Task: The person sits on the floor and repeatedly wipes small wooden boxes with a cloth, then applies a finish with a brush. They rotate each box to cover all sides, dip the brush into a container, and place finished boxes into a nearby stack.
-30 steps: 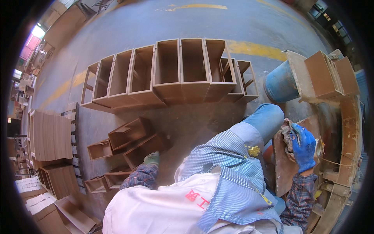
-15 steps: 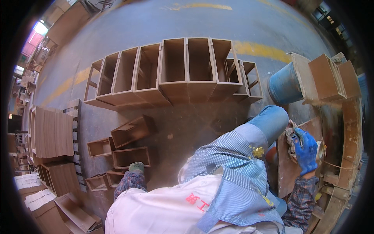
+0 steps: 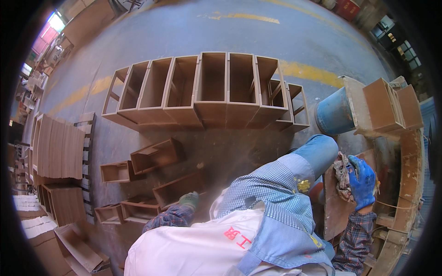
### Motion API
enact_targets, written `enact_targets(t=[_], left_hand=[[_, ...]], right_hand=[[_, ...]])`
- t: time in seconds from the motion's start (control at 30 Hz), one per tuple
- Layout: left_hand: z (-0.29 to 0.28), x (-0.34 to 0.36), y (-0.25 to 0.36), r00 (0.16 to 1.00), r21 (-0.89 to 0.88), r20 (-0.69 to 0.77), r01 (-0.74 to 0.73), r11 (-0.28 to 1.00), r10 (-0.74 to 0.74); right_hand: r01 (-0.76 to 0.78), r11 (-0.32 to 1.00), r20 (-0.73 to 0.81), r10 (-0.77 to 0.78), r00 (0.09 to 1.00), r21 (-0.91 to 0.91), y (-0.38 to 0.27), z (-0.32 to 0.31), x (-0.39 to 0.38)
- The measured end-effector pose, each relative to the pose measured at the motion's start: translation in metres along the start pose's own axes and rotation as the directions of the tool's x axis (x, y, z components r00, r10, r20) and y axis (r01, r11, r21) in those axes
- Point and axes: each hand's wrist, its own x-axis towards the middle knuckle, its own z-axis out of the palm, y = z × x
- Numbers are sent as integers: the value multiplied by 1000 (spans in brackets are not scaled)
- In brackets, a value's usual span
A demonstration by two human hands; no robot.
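Note:
My left hand [image 3: 189,200], in a grey-green glove, grips the near edge of an open wooden box [image 3: 175,187] low in the middle of the view; the fingers are partly blurred. A blue glove covers my right hand [image 3: 361,180], which is closed on a crumpled, stained rag [image 3: 342,177] beside my right knee. Behind the rag is a worn brown board [image 3: 332,213]. Several smaller wooden boxes [image 3: 108,173] lie on the floor left of the box in my left hand. My apron [image 3: 184,252] and bent leg hide part of the floor between my hands.
A row of open wooden frames [image 3: 209,117] stands ahead. A blue drum [image 3: 334,112] carrying a board and boxes [image 3: 380,103] is at right. Stacked panels [image 3: 60,147] sit on a pallet [image 3: 85,117] at left. Yellow lines cross the grey floor [image 3: 212,34]. A worn wooden bench [image 3: 409,175] runs along the right.
The box and my left hand shifted left, then came back rightward over the last half second. My right hand with the rag sits lower in the view, and the head view has shifted slightly.

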Motion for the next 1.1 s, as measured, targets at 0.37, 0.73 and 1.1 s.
enact_targets(t=[0.37,0.73,1.1], left_hand=[[13,-24,-78,977,65,161,133,989,-142],[-4,23,-84,985,128,-157,85,988,-65],[-91,68,-35,995,264,16,87,961,-94]], right_hand=[[-2,1000,-52,2,999,5,4,-1,-10],[-20,999,10,19,1000,48,0,10,-1],[-85,994,-72,89,993,64,21,8,-20]])
